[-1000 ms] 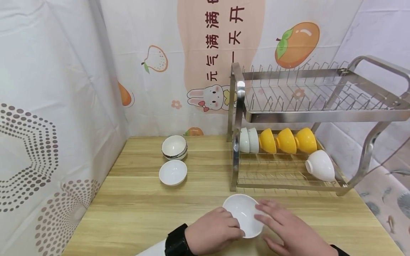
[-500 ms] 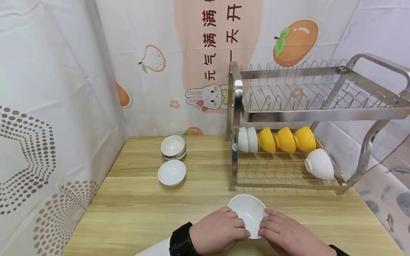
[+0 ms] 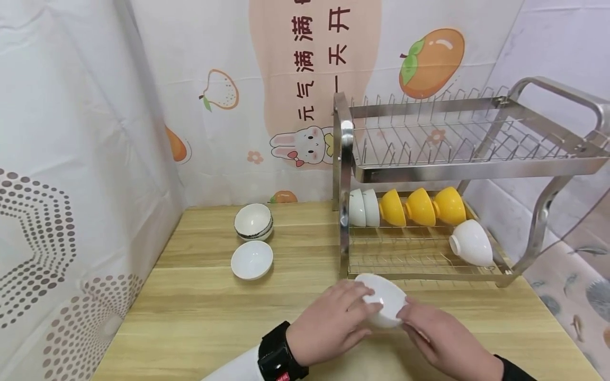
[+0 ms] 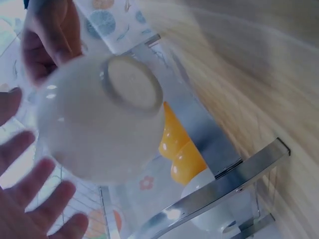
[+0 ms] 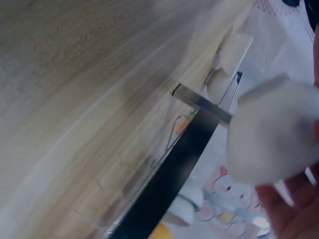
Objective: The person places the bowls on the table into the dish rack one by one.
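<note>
Tilted off the table in the head view is a white bowl point(image 3: 388, 299), between both hands. My right hand point(image 3: 445, 338) pinches its right rim between thumb and fingers. My left hand point(image 3: 329, 323) is at the bowl's left side with its fingers spread. In the left wrist view the left fingers point(image 4: 45, 199) are extended and look apart from the bowl point(image 4: 84, 134), whose foot ring faces that camera. The right wrist view shows the bowl point(image 5: 271, 134) blurred, with part of the right hand point(image 5: 294, 209) below it.
A two-tier metal dish rack point(image 3: 429, 172) stands at the right. On its lower tier, pale bowls point(image 3: 364, 207), yellow bowls point(image 3: 420, 206) and a white bowl point(image 3: 472, 243) lie on their sides. At the left are a bowl stack point(image 3: 253, 221) and a single white bowl point(image 3: 251, 260).
The bowl has risen from the table and tilted, moving slightly right and away. The left hand has loosened from the rim and spread its fingers; the right hand has come to grip the rim.
</note>
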The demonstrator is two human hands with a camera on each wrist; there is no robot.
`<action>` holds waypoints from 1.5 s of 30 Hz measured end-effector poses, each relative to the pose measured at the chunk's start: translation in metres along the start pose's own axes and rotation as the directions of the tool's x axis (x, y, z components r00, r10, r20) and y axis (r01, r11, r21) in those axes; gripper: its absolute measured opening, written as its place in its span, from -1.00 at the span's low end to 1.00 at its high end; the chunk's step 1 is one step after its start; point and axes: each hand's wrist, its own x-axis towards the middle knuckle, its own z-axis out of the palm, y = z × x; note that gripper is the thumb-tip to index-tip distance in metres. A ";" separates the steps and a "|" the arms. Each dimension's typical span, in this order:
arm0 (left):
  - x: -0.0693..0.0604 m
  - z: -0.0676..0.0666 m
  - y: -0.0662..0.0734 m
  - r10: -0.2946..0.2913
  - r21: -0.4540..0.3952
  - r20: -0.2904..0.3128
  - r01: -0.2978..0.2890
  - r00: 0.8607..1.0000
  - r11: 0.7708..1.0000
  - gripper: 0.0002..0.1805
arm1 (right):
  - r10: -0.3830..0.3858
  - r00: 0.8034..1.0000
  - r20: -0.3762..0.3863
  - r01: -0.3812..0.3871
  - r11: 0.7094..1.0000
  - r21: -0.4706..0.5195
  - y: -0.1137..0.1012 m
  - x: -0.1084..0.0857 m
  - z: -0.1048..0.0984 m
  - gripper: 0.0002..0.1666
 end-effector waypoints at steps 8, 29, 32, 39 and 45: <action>0.003 0.003 0.001 -0.123 0.068 0.008 0.122 0.992 0.990 -0.29 | 0.656 0.752 -0.060 -0.634 0.746 0.205 0.044 0.000 -0.019 -0.81; 0.008 0.028 0.005 -0.194 0.037 0.153 0.191 0.969 0.981 -0.26 | 0.759 0.652 0.008 -0.758 0.650 0.060 0.124 -0.010 -0.021 -0.68; 0.008 0.029 0.005 -0.198 0.041 0.148 0.194 0.969 0.980 -0.26 | 0.757 0.653 -0.002 -0.757 0.653 0.029 0.127 -0.011 -0.019 -0.70; 0.009 0.031 0.005 -0.219 0.059 0.152 0.212 0.964 0.976 -0.25 | 0.749 0.662 -0.001 -0.749 0.662 0.000 0.130 -0.013 -0.018 -0.68; 0.009 0.031 0.005 -0.224 0.050 0.163 0.219 0.961 0.974 -0.26 | 0.744 0.668 0.016 -0.744 0.668 0.018 0.131 -0.016 -0.019 -0.64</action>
